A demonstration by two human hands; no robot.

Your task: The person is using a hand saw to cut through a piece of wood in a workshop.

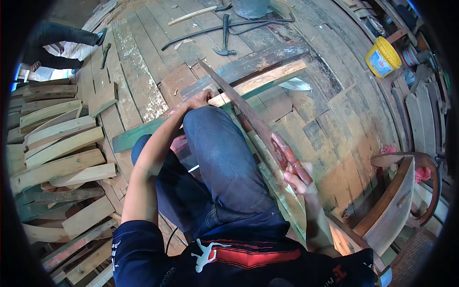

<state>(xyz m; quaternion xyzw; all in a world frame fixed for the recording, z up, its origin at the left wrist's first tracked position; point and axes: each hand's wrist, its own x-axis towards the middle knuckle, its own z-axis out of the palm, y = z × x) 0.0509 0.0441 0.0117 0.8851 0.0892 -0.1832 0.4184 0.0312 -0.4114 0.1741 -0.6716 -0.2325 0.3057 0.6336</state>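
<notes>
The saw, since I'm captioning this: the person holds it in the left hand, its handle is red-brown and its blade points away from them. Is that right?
The hand is wrong: the head view shows the saw in the person's right hand. Its handle is red-brown and its blade points away from them, as you said.

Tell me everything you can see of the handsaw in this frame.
The handsaw has a long, dull grey-brown, metal-looking blade that tapers to a narrow tip, and a worn reddish-brown handle, perhaps wooden. The right hand grips the handle near its rear end. The saw lies diagonally in view, tip toward the upper left, passing to the right of the raised knee and crossing the pale board near its left end. Its teeth, and whether it has cut in, cannot be made out.
</notes>
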